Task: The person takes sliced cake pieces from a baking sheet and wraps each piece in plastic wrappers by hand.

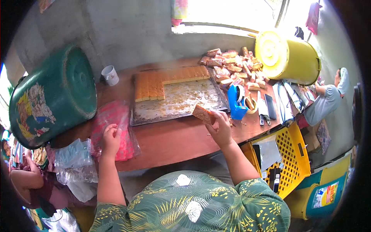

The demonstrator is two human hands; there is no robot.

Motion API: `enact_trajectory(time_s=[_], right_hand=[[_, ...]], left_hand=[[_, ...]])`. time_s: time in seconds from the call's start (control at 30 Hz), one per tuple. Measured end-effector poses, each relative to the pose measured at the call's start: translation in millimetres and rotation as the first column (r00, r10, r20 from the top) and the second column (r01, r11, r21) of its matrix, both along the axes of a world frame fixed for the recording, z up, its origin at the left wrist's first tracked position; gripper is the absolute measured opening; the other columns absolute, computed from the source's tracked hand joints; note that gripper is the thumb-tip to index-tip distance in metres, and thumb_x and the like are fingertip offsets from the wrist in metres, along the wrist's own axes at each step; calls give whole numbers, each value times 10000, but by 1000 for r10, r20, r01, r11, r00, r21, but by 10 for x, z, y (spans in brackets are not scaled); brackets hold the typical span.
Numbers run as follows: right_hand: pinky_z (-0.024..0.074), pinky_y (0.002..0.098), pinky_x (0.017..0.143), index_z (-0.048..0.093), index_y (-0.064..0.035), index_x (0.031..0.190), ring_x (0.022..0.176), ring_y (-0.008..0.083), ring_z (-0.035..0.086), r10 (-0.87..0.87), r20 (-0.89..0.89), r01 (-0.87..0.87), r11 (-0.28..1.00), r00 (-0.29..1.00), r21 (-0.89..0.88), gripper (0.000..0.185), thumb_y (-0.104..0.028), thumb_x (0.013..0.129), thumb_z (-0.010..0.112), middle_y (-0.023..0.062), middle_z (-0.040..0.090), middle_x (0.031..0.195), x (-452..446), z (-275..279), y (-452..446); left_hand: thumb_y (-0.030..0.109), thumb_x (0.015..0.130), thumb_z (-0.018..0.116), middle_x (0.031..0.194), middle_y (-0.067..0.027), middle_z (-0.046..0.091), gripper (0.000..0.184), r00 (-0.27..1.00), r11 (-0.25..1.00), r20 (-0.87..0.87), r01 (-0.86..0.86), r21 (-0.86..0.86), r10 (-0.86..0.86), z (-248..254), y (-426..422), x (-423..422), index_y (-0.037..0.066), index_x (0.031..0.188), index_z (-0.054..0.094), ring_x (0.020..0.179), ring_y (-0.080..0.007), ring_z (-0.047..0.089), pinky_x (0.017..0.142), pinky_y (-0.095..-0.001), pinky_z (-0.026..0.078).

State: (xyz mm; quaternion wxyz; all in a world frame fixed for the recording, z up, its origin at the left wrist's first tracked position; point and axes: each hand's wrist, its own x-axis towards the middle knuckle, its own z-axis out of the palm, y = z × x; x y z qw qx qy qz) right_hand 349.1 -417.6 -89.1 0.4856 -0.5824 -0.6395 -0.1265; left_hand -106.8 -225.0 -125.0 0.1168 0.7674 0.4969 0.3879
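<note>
My right hand (219, 129) pinches a brown-topped slice of cake (201, 113) above the table's front part, just past the tray's near edge. My left hand (111, 140) is over a stack of red printed plastic bags (125, 145), its fingers loosely bent and apart; whether the fingertips touch the plastic I cannot tell. Beyond both hands, a worn metal baking tray (185, 100) holds cut cake (150, 86) in an L shape along its left and far sides. At the back right lies a heap of wrapped cake slices (232, 67).
Right of the tray stand a blue tape dispenser (236, 102), a tape roll (251, 105) and a dark phone (270, 106). A green drum (54, 96), white mug (110, 75) and yellow bucket (290, 56) border the table (170, 145). A yellow crate (288, 162) sits lower right. People work at both sides.
</note>
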Motion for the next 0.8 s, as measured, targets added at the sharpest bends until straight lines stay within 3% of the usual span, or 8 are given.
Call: enact_trajectory(time_s=[0.07, 0.23, 0.33, 0.47, 0.63, 0.67, 0.77, 0.8], right_hand=[[540, 442, 906, 632, -71, 1222, 1020, 350, 658, 20, -30, -19, 1000, 999, 16, 533, -36, 743, 864, 146, 694, 1143, 41, -91, -41], [538, 456, 912, 595, -87, 1125, 1059, 365, 660, 56, -274, -35, 996, 960, 81, 457, -32, 752, 854, 153, 700, 1141, 6, -300, -26], [533, 455, 925, 581, -84, 1099, 1072, 362, 655, -34, -94, 34, 999, 995, 0, 451, -25, 746, 856, 156, 700, 1147, 0, -125, -81], [530, 434, 934, 573, -66, 1150, 1070, 344, 654, 25, -48, -24, 999, 999, 32, 498, -15, 744, 857, 160, 693, 1156, 65, -199, -75], [529, 408, 943, 547, -54, 1227, 1064, 307, 662, 34, -163, -28, 999, 986, 38, 558, 3, 768, 858, 165, 678, 1158, 62, -293, -33], [532, 384, 948, 530, -43, 1238, 1087, 259, 659, -61, -126, 59, 998, 990, -16, 541, 5, 801, 846, 149, 665, 1167, 67, -348, -57], [537, 345, 929, 506, -44, 1276, 1080, 198, 638, -31, -274, 32, 999, 961, -1, 539, 14, 840, 818, 108, 634, 1188, 59, -404, -46], [534, 332, 923, 498, -49, 1298, 1072, 181, 629, 94, -443, -103, 995, 891, 6, 547, 23, 850, 803, 95, 624, 1193, -73, -370, -48]], left_hand=[[260, 936, 757, 1208, -189, 688, 261, 1000, 994, 21, -15, -108, 17, 10, 45, -55, 11, 868, 717, 1139, -344, 653, 982, -421, 521], [258, 913, 775, 1173, -188, 687, 267, 982, 999, -187, -30, 13, 32, 393, -199, 231, 12, 855, 688, 1124, -339, 647, 960, -415, 524], [252, 881, 802, 1128, -180, 678, 270, 989, 996, -142, -29, 84, 41, 241, -128, 192, 24, 835, 664, 1095, -346, 642, 950, -426, 523], [220, 856, 815, 1029, -148, 659, 257, 999, 997, 36, -14, 82, 11, -100, 198, -7, 47, 796, 634, 1024, -348, 631, 905, -455, 519], [196, 848, 810, 924, -132, 634, 252, 982, 972, -186, 5, 233, 40, 250, -6, 215, 42, 782, 621, 945, -349, 616, 843, -475, 499], [200, 845, 811, 904, -132, 628, 254, 976, 964, -208, 0, 266, 57, 250, 15, 175, 43, 779, 623, 931, -351, 613, 832, -475, 495], [237, 828, 834, 954, -141, 637, 284, 992, 996, -127, -9, 92, 21, 230, 154, -63, 55, 760, 627, 954, -355, 615, 851, -467, 500], [250, 826, 840, 989, -143, 645, 297, 982, 995, -166, -87, 43, 93, 367, 73, -13, 62, 747, 625, 999, -357, 625, 888, -459, 510]])
